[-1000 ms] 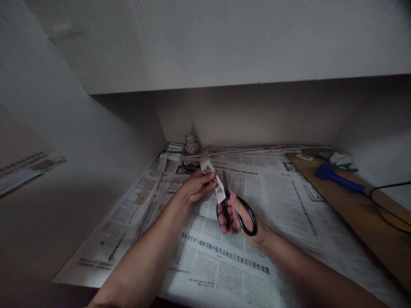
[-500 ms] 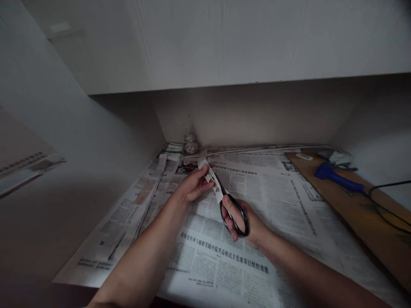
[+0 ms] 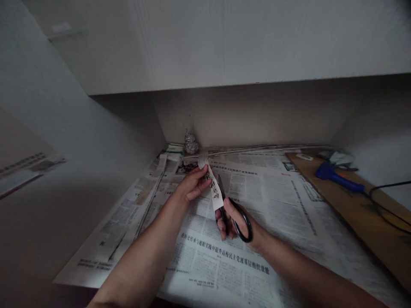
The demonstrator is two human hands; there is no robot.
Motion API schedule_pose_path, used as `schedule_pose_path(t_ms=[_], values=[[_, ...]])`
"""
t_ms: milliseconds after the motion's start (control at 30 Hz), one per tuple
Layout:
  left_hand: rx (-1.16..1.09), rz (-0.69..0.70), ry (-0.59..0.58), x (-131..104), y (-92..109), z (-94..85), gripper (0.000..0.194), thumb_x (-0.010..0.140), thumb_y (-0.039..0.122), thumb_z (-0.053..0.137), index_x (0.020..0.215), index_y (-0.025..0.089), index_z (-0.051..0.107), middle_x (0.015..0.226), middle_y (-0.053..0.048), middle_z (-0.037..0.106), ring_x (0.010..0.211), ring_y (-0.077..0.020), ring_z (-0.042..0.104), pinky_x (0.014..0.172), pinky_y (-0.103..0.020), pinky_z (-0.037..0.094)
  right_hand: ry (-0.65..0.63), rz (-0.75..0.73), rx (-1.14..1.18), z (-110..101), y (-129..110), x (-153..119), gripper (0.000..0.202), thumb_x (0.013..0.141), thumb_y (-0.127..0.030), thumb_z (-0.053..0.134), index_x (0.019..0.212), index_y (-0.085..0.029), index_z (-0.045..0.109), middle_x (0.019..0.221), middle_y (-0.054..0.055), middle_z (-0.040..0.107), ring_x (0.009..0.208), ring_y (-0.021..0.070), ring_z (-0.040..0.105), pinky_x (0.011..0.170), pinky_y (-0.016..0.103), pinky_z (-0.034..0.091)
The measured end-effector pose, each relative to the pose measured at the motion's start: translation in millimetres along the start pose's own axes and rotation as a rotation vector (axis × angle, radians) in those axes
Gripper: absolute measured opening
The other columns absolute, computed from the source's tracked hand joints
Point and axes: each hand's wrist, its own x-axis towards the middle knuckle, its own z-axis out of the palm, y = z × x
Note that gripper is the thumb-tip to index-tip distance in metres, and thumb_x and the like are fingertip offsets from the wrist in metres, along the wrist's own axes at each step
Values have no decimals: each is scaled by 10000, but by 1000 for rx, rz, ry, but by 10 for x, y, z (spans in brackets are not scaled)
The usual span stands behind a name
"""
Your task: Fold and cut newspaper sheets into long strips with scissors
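Note:
Near the middle of the view, my left hand [image 3: 195, 183] pinches a narrow printed paper strip [image 3: 217, 200] between thumb and fingers. The strip slants down toward my right hand [image 3: 239, 220], which is wrapped round the black handles of a pair of scissors [image 3: 245, 222]. Their handles are spread apart, and the blades lie along the strip's right edge, partly hidden behind it. Both hands are above the newspaper sheets [image 3: 224, 256] that cover the surface.
At the back stands a small twisted-paper figure [image 3: 191, 143] beside a white and green packet [image 3: 174, 149]. Cut newspaper strips [image 3: 149, 199] lie on the left. A blue tool [image 3: 340, 177] with a black cable rests on a brown board [image 3: 321, 184] at the right. A cabinet edge overhangs the back.
The scissors' handles have spread wider and my right hand has shifted slightly down. The strip's lower end now hangs lower, with more of its face showing.

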Motion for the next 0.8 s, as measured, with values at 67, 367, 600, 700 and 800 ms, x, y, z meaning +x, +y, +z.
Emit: schedule_pose_path(t_ms=[67,367,600,700,800], values=[[-1,29,-10,-15,-15,29,21,904,121,683,913,116,701,704,-13,722,578,-104,716,480,-129,566,-11,-19,13,-23,5,12,764,759,-923,472,859,-175,589,637,-23,570,501,102,572,462,222,329],[14,78,-32,-39,45,20,66,848,96,737,879,120,685,698,-20,730,538,-124,716,421,-129,545,-107,52,1,-52,-42,-3,766,749,-931,471,841,-178,577,647,-26,561,501,97,551,460,228,283],[38,38,-49,-83,-18,62,118,802,61,769,851,126,685,686,6,726,531,-107,711,452,-134,563,-93,-31,28,-68,0,29,724,768,-902,505,829,-183,569,691,-11,583,544,106,568,491,235,333],[60,27,-58,-92,-42,69,139,778,69,795,840,127,686,684,6,730,522,-104,705,446,-132,554,-101,-48,12,-80,-18,26,700,778,-892,509,801,-193,537,693,-11,580,559,111,571,504,236,346],[71,40,-53,-86,-42,66,134,783,71,794,847,133,694,691,10,737,552,-94,709,487,-129,570,-82,-49,14,-87,-57,14,748,773,-925,449,778,-184,548,692,-2,579,550,112,563,510,247,343]])
